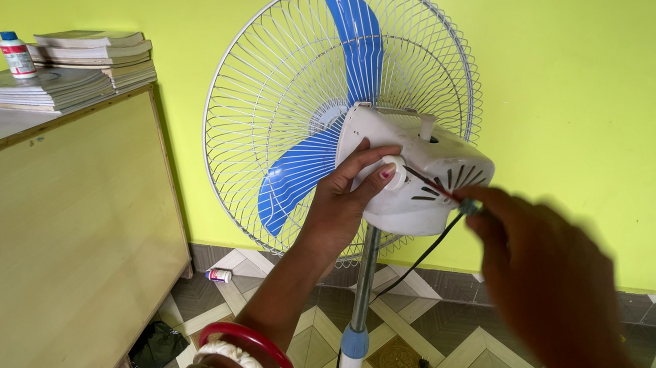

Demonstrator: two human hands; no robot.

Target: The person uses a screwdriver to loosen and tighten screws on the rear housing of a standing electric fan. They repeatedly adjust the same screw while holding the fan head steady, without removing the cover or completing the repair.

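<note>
The pedestal fan [352,117] stands against the green wall with its back turned to the camera, its white motor housing [420,172] near the middle of the view. The left hand [348,194] is curled around the housing's rear from about eight o'clock, fingers partly closed on the casing and thumb lying across it. The right hand [541,272], blurred at four o'clock from the housing, pinches a slim screwdriver [442,191] whose tip points into the vented back; how tightly the fingers are closed cannot be told. The likeliest trouble is the tip slipping off the rounded plastic and jabbing the left thumb beside it, since the tool comes in at a slant. A hard push could also tip the fan on its thin pole [361,295]. The black cord [422,257] hangs loose under the housing; whether it is plugged in cannot be seen, and live power would be a hazard. The desk [45,261] at nine o'clock carries stacked books [57,74].
</note>
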